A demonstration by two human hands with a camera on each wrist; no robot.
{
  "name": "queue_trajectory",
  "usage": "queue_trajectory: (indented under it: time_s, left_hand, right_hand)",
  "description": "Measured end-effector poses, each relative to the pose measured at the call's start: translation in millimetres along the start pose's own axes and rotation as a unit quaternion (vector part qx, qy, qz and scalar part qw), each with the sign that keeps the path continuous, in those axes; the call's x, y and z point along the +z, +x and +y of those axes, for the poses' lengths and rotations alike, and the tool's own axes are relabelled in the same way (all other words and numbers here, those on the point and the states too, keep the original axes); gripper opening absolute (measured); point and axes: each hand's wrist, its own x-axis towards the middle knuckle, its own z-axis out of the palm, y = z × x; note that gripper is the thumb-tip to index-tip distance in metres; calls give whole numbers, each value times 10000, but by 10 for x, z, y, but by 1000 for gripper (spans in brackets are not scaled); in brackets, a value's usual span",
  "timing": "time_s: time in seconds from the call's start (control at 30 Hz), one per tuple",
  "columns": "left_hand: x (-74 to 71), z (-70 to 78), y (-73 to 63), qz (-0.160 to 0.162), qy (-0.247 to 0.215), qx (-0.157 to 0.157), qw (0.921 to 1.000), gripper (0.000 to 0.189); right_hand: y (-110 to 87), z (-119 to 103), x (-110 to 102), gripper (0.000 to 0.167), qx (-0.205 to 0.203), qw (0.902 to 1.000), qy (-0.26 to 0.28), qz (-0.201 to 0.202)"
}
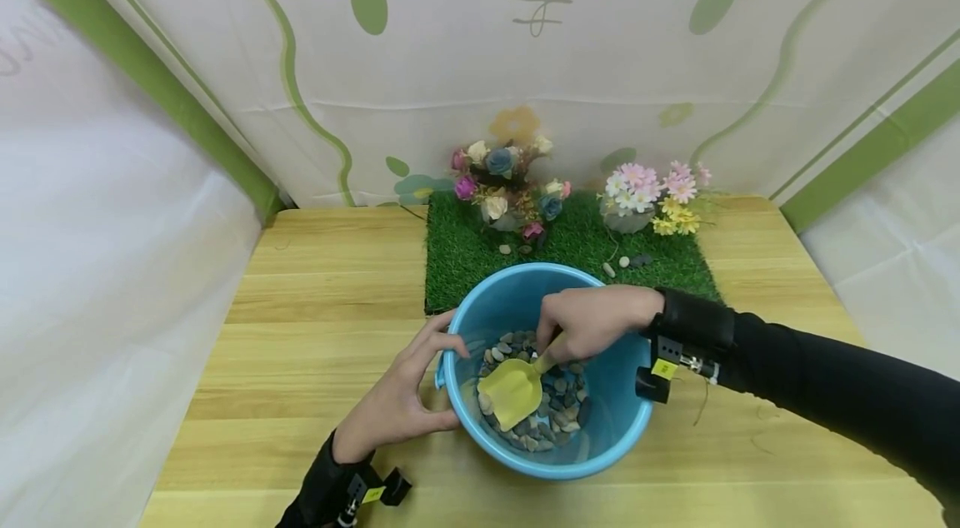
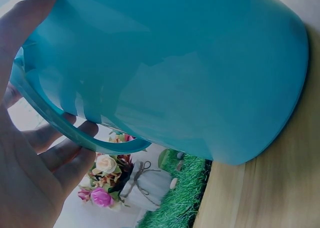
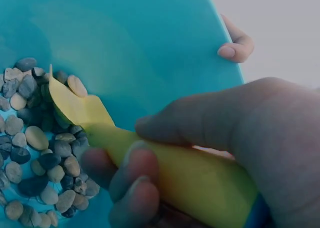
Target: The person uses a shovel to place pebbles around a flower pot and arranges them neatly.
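A blue plastic bucket (image 1: 621, 428) stands on the wooden table, with many grey, tan and white pebbles (image 3: 37, 138) over its bottom. My right hand (image 1: 592, 318) reaches inside and grips the handle of a yellow toy shovel (image 1: 512, 393). The shovel's blade lies among the pebbles near the left wall, as the right wrist view (image 3: 75, 105) also gives. My left hand (image 1: 408, 391) holds the bucket's left rim, a finger hooked over the edge and the thumb against the outer wall. In the left wrist view the bucket's blue carrying handle (image 2: 55, 119) passes by its fingers.
Behind the bucket lies an artificial grass mat (image 1: 450, 274). On it stand a pot of rose-like flowers (image 1: 498, 178) and a pot of pink, white and yellow flowers (image 1: 637, 195), with a few loose stones (image 1: 624, 261). A patterned white curtain (image 1: 465, 53) hangs behind the table (image 1: 300, 328).
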Motion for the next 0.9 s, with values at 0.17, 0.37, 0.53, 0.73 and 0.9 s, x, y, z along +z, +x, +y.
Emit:
queue_trajectory:
  time_s: [0.17,0.37,0.53,0.73,0.9]
  left_hand:
    - [2,1,5,2,5,-2,10000,52]
    - [3,0,2,28,55,-25,10000,52]
    - [3,-1,-1,-6,-16,-75,10000,54]
    - [0,-3,0,-14,2,-28,10000,57]
    - [-1,-4,0,0,11,-14,10000,59]
  right_hand:
    - [-32,29,-40,29,-260,9994,27,-213]
    - [-8,11,-29,33,-168,9993,173,-293]
    - [41,12,-30,31,40,9990,258,-349]
    - [45,63,-82,24,-46,9982,190,-566]
    - [9,57,-157,27,-466,9961,85,-740]
